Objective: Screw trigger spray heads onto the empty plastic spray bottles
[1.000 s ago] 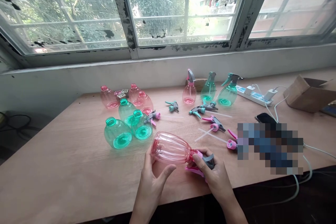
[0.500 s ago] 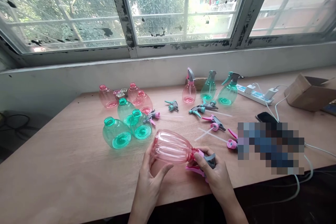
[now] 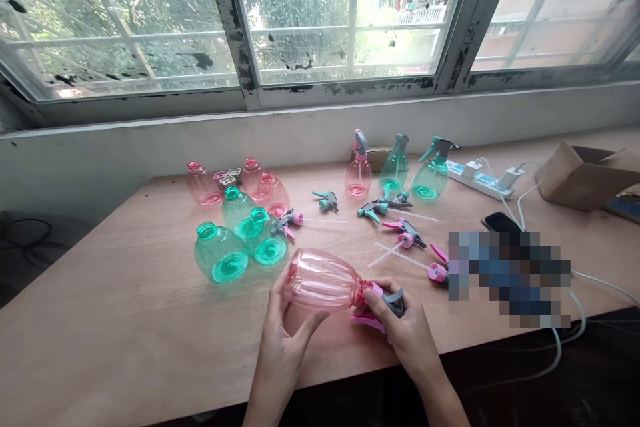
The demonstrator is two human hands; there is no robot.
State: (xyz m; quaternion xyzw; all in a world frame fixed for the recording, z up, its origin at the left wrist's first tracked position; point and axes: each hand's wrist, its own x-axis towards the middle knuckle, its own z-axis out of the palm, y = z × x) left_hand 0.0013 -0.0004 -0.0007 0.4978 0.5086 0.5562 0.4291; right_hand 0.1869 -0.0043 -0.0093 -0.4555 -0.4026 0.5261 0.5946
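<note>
A clear pink spray bottle point(image 3: 325, 278) lies sideways between my two hands, above the near side of the table. My left hand point(image 3: 290, 333) cups its base, the thumb lifted off the side. At the neck, my right hand point(image 3: 400, 320) grips the pink-and-grey spray head point(image 3: 391, 300), its pink trigger point(image 3: 369, 321) pointing down and left. The collar sits against the bottle's neck; whether it is threaded on is hidden by the fingers. Loose pink-and-grey spray heads point(image 3: 407, 237) with clear tubes lie just beyond my right hand.
Open green bottles point(image 3: 221, 253) and pink bottles point(image 3: 204, 183) stand at the left. Behind are bottles with heads fitted, such as a green one point(image 3: 431, 177). Loose green spray heads point(image 3: 373, 210) lie mid-table. A power strip point(image 3: 480, 180), cardboard box point(image 3: 583, 177) and phone point(image 3: 500, 221) are at the right.
Both hands keep the same hold on the pink bottle and spray head. The whole view has shifted slightly, with the scene a little further left.
</note>
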